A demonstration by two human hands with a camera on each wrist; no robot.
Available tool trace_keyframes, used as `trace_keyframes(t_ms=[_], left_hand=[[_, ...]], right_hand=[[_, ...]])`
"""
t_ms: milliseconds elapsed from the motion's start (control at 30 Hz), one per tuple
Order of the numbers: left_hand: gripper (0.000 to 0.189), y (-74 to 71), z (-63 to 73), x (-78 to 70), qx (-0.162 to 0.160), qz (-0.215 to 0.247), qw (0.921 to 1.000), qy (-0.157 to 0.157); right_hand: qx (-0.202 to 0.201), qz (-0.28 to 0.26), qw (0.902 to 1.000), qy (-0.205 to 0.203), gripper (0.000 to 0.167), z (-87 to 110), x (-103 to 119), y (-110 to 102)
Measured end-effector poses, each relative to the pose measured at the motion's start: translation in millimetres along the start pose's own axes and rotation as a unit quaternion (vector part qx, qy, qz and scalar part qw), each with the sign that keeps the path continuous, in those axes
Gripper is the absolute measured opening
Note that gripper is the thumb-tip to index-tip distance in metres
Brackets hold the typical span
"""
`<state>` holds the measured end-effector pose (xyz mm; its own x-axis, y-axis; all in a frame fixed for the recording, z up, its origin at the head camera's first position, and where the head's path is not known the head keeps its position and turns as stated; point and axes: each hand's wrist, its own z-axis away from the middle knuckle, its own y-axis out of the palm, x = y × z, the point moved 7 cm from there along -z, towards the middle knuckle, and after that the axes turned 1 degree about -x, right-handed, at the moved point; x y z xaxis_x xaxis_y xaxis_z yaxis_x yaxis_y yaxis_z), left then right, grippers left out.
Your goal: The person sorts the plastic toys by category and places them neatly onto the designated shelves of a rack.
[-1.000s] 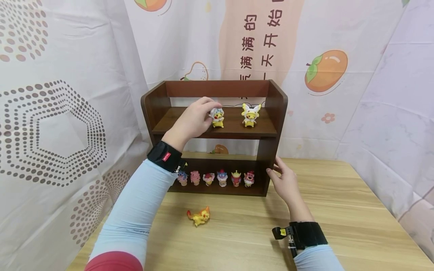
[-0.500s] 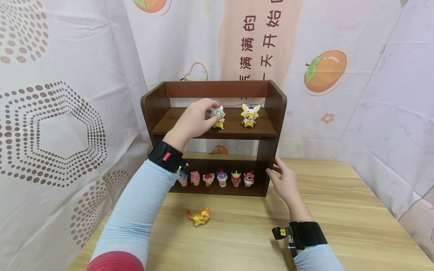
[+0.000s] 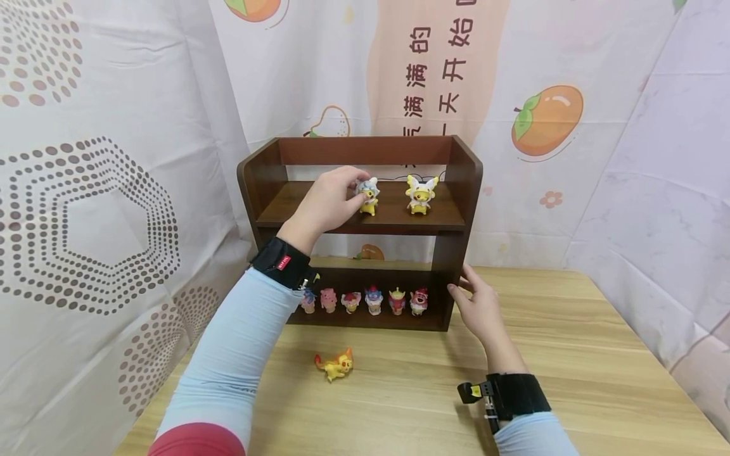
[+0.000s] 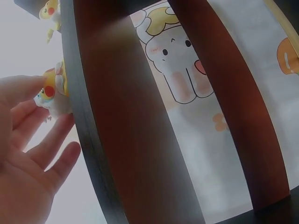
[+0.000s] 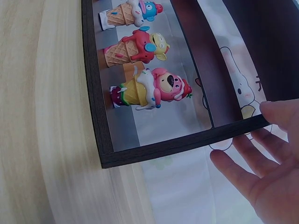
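Note:
My left hand (image 3: 327,199) pinches a small yellow figurine (image 3: 371,207) in a blue-and-white hood, between thumb and fingers. It stands at the front of the upper level of a dark brown wooden shelf (image 3: 365,150). In the left wrist view, the thumb and fingertips lie on the hood of this figurine (image 4: 60,100). To its right is another yellow figurine (image 3: 420,197) with a white, yellow-tipped eared hood. My right hand (image 3: 479,304) holds the shelf's right side panel low down; in the right wrist view the thumb of this hand (image 5: 275,172) touches its edge, with the fingers on the outer side.
Several ice-cream-cone figurines (image 3: 373,299) stand in a row on the lower level, the leftmost partly hidden by my left wrist strap. A yellow-orange figurine (image 3: 336,365) lies on its side on the wooden table (image 3: 388,411) before the shelf. Printed curtains (image 3: 604,202) hang behind.
The hooded figurine in my left hand has shifted slightly right and turned a little, with the thumb now across its front. My right hand has stayed on the side panel.

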<state>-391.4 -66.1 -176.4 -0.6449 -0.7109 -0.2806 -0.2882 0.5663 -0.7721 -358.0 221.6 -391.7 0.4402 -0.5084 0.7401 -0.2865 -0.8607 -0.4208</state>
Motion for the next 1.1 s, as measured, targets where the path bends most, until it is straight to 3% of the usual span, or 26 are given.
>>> trace_keyframes(t_ms=[500, 1100], left_hand=[[0.034, -0.7, 0.3, 3.4, 0.004, -0.005, 0.9999, -0.013], [0.044, -5.5, 3.5, 6.8, -0.018, 0.012, 0.9997, -0.013]], right_hand=[[-0.001, 0.004, 1.0000, 0.002, 0.054, 0.8, 1.2, -0.7], [-0.002, 0.000, 1.0000, 0.002, 0.055, 1.0, 1.7, -0.9]])
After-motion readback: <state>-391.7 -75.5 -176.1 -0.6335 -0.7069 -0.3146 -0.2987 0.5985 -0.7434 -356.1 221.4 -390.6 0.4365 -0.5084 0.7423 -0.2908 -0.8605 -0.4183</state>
